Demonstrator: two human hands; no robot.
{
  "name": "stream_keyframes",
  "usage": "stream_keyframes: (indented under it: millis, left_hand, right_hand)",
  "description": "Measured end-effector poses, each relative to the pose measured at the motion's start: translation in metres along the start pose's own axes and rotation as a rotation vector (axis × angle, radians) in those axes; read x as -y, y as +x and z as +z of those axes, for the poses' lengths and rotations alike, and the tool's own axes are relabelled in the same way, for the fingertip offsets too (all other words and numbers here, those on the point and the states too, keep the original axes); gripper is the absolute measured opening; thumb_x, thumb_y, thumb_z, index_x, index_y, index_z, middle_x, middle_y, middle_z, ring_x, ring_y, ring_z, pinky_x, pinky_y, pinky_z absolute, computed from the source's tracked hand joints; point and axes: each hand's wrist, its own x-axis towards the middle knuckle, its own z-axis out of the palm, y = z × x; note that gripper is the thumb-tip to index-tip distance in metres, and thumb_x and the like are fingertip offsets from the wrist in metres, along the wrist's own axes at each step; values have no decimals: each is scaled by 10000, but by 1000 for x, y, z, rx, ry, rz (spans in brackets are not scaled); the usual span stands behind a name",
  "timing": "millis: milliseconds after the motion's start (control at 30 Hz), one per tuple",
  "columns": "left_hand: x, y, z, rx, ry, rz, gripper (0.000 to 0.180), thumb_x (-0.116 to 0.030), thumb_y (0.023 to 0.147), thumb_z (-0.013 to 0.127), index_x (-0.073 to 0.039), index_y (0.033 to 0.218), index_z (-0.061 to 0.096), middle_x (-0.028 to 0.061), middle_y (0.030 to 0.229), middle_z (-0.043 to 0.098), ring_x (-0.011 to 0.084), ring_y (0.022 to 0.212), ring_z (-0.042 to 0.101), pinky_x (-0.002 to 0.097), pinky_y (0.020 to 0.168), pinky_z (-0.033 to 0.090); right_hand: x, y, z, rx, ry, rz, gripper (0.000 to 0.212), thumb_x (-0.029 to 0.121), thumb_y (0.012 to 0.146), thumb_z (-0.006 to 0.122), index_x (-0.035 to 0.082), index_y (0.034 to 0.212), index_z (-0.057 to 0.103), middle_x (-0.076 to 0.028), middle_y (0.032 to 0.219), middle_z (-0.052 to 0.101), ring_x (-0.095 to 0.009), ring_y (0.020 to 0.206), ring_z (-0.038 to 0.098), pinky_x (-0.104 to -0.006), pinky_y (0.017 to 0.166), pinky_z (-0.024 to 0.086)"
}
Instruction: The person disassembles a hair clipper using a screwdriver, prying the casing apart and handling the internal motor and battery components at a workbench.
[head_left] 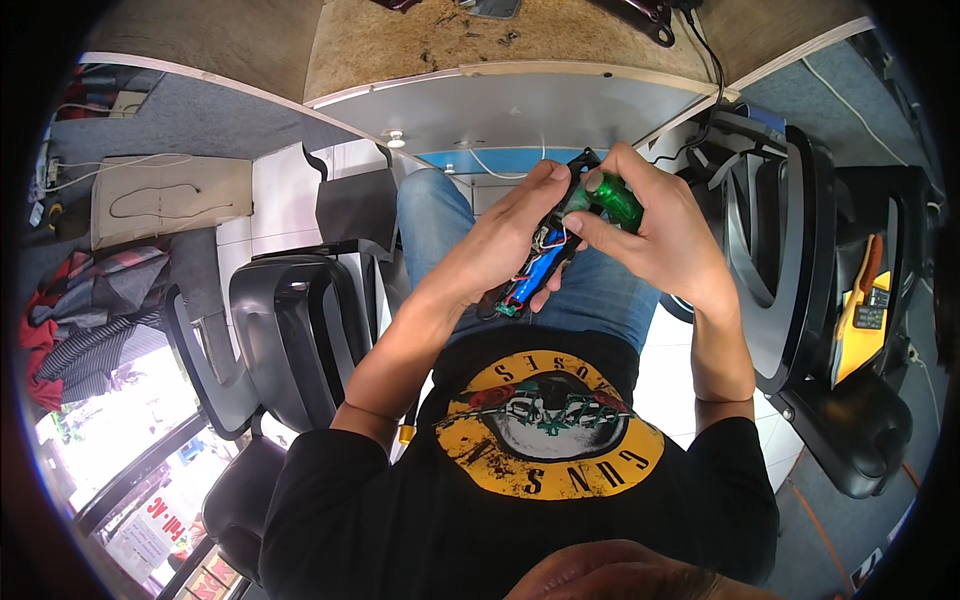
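Nearest cam, part of the person's head (620, 580) is cut off by the lower edge; a blk T-shirt (570, 525) w/ round yellow print is seen just beyond. Over the lap, an opened blk housing (566, 197) is gripped by the L hand (512, 228), thumb on top, fingertips showing underneath; it's held slanted, upper end leaned to the R. A blue cell (541, 276) & thin wires (550, 239) are exposed inside. A shiny green cylinder (620, 204), exact kind can't be told, is clasped btwn thumb & fingers by the R hand (668, 215), right beside the housing. The R thumb tip is placed nr the wires; contact can't be confirmed. Below, blue jeans (437, 215) are seen. A blk chair (287, 325) is placed on the L, a 2nd chair (765, 225) on the R, w/ white tiles (280, 190) visible. Farther fwd, a grey drawer front (520, 110) is topped by a worn brown work surface (440, 45). Far L, a cardboard pc (165, 200) is crossed by cords, nr heaped clothes (105, 300).
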Motion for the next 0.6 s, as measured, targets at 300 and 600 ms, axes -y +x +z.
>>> stream_keyframes:
  millis: [300,600]
  left_hand:
    - [-9,-7,4,43,-29,-9,487,-515,1102,398,-60,1222,524,102,603,589,184,367,550,285,348,448]
    - [-12,-11,12,72,-214,6,530,-519,1104,389,-24,1106,577,100,638,598,188,402,582,289,320,451]
  right_hand:
    - [16,-8,-15,-73,-102,-145,393,185,832,843,26,1134,648,-150,960,722,-360,893,736,-400,751,575]
    - [21,-1,-29,-74,-173,-253,375,185,824,835,33,1124,670,-140,1019,714,-354,909,732,-402,755,575]
